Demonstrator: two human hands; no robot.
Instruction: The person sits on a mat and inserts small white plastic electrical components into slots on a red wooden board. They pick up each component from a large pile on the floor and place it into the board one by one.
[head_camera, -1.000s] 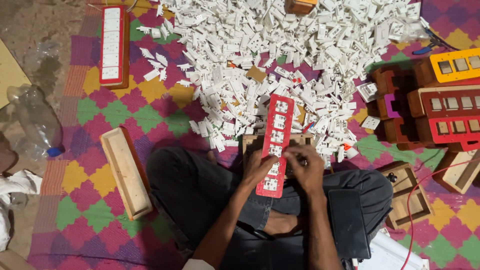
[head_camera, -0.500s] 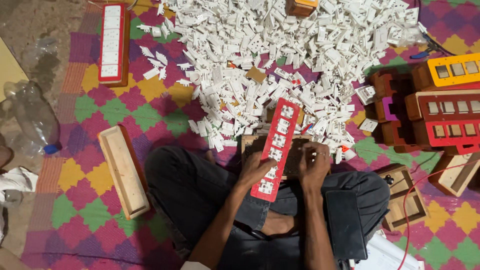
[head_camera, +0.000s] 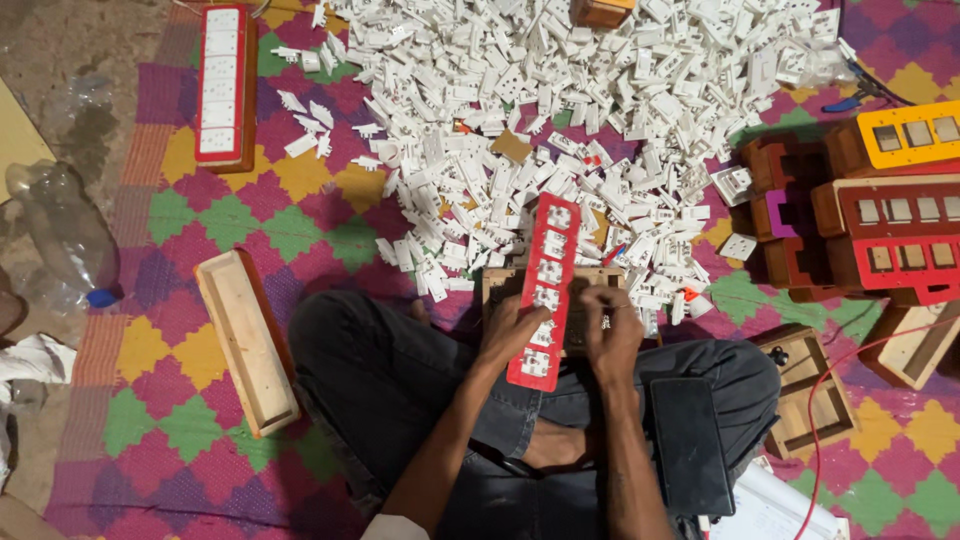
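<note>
I sit cross-legged on a patterned mat. A long red panel fitted with white switch and socket modules lies in front of me, over a small wooden box. My left hand grips the panel's left edge near its lower end. My right hand presses on the box just right of the panel, fingers bent; whether it holds a small part I cannot tell. A big heap of loose white plastic modules spreads just beyond the panel.
A red panel on a wooden box lies far left. An upturned wooden box lies by my left knee. Stacked orange and red boards stand right, empty wooden boxes below them. A black phone rests on my thigh. A plastic bottle lies left.
The red panel has shifted a little; its tilt changed from upright to slanted and back toward upright. Both hands stayed at its lower end.
</note>
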